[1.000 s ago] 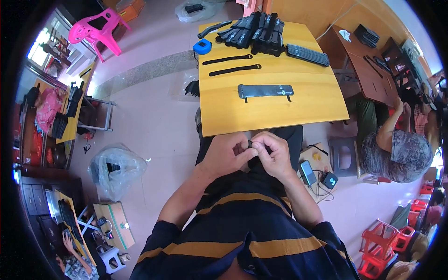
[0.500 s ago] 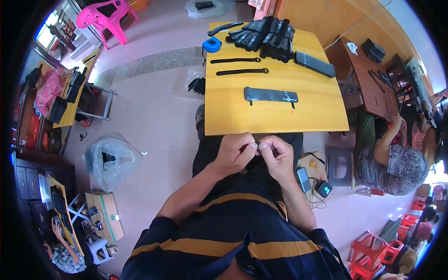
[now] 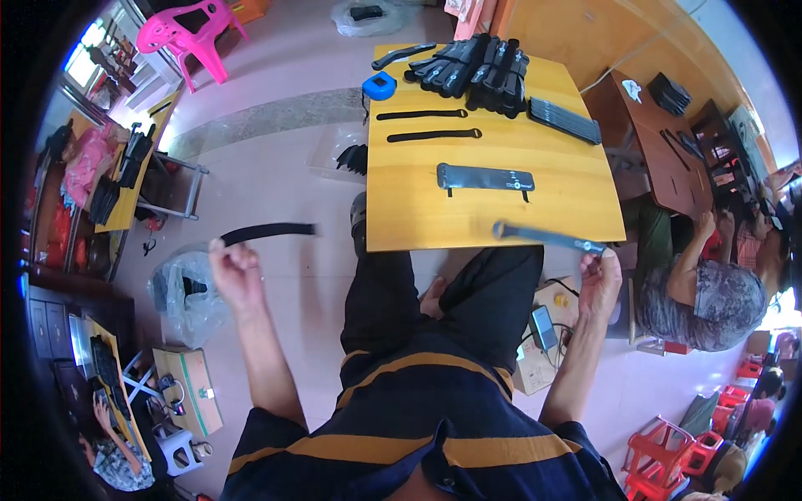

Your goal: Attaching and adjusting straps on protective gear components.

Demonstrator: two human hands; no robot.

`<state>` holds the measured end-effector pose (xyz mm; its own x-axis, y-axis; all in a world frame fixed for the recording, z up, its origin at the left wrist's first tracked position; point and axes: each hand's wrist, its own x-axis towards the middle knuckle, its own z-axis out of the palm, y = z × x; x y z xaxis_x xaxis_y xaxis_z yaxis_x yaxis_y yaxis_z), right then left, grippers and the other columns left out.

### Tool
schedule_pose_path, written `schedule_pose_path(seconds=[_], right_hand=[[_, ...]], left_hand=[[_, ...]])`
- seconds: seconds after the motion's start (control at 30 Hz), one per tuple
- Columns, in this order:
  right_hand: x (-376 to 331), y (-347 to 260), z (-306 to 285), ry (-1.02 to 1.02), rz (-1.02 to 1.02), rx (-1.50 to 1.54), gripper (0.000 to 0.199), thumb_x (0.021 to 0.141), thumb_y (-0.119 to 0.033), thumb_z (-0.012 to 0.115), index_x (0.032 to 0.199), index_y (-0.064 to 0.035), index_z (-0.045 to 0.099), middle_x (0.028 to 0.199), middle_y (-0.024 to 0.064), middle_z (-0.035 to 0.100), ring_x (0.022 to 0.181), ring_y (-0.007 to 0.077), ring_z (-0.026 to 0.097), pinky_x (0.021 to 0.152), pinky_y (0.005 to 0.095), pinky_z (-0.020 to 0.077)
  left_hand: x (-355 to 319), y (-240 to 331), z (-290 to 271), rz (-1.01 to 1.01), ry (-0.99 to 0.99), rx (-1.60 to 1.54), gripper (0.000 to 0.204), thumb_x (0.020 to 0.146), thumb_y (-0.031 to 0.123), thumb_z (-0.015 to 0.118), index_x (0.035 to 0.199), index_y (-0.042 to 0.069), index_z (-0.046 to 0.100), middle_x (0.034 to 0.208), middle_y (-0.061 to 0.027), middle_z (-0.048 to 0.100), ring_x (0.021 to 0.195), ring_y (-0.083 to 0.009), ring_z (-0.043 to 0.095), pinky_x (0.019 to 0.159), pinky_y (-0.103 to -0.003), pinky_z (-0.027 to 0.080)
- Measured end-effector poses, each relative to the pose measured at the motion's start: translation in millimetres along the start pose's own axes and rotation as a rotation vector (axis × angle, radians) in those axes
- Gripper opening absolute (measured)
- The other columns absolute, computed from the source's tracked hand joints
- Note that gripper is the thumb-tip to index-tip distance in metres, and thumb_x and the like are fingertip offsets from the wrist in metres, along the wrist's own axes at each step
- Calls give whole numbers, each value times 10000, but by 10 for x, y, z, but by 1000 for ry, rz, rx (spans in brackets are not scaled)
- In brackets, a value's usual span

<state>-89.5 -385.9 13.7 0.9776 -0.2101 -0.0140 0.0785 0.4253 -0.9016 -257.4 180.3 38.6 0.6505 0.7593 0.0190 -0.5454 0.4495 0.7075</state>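
Note:
My left hand [image 3: 237, 274] is out to the left, its fingers closed on one end of a black strap [image 3: 271, 230] that arches toward the table. On the opposite side, just past the table's near right corner, my right hand [image 3: 600, 280] pinches the end of a dark flat strip [image 3: 550, 236] with pale marks, smeared by motion. A dark flat sleeve [image 3: 484, 178] with two short black tabs lies on the yellow table [image 3: 401, 213]. Beyond it rest two more black straps, the nearer strap [image 3: 434, 135] and the farther strap [image 3: 422, 115], each with a loop end.
A pile of black strips [image 3: 472, 71], a stack of flat dark sleeves [image 3: 564, 120] and a blue tape measure [image 3: 379, 86] occupy the table's far part. A clear plastic bag [image 3: 185, 296] lies on the floor at left. One person [image 3: 706, 292] sits at the brown table, right.
My hands were together at the table's near edge, pinching something small and dark. They have swung wide apart, the left with a strap, the right with a strip.

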Motion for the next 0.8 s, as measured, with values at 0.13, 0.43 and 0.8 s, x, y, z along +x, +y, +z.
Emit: schedule_pose_path(seconds=[0.13,0.43,0.8], right_hand=[[-65,117,374,-111,106,-162,214,1004,-282,671,1069,-80,692,873,25,721,727,103,678,666,235,538],[313,751,604,-165,-26,-672,252,1012,-237,627,875,-32,674,751,48,688,680,135,652,647,261,504],[-11,-11,1148,-441,-267,-1135,286,926,-127,683,1191,-36,626,1122,163,667,954,310,688,817,386,550]], left_hand=[[-57,330,39,73,-56,82,212,1033,221,536,838,150,492,635,16,489,523,-95,436,539,-269,417],[-265,-100,739,-59,-209,181,218,1010,211,546,830,137,450,599,29,456,476,-83,433,482,-273,454],[-569,-715,1797,-551,-851,505,211,978,159,595,789,70,570,651,10,548,555,-60,507,508,-215,413]])
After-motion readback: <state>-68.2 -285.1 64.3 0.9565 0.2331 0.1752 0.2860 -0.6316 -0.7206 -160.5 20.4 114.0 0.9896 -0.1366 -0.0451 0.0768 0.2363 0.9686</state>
